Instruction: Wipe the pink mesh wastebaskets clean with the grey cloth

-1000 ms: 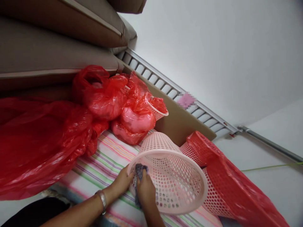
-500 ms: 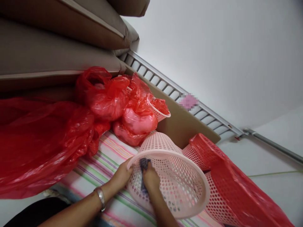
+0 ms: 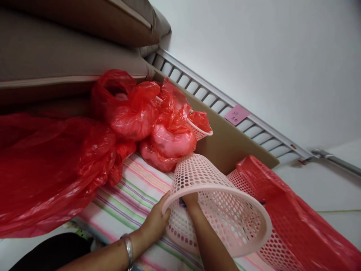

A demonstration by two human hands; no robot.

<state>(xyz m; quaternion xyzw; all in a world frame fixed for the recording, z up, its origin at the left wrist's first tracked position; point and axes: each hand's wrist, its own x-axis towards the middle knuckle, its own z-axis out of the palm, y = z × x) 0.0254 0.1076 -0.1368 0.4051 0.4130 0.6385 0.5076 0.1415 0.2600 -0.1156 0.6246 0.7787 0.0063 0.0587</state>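
Note:
A pale pink perforated plastic basket lies tilted on its side, its mouth facing me. Its rim is gripped by my left hand, thumb inside and fingers around the outer wall; a silver bracelet circles that wrist. Deep inside the basket is my right hand, mostly covered by the rim and wall. A bit of dark cloth shows beside it, in its grasp. Beneath the basket runs a striped sheet.
Red plastic bags with pink contents sit behind, near a smaller basket. Another large red bag spreads at left. A red-covered basket lies right. Stacked cushions, a metal rail and a pink note stand behind.
My right hand has moved deeper into the basket with the dark cloth, now mostly hidden. My left hand keeps its hold on the rim. The view has shifted slightly.

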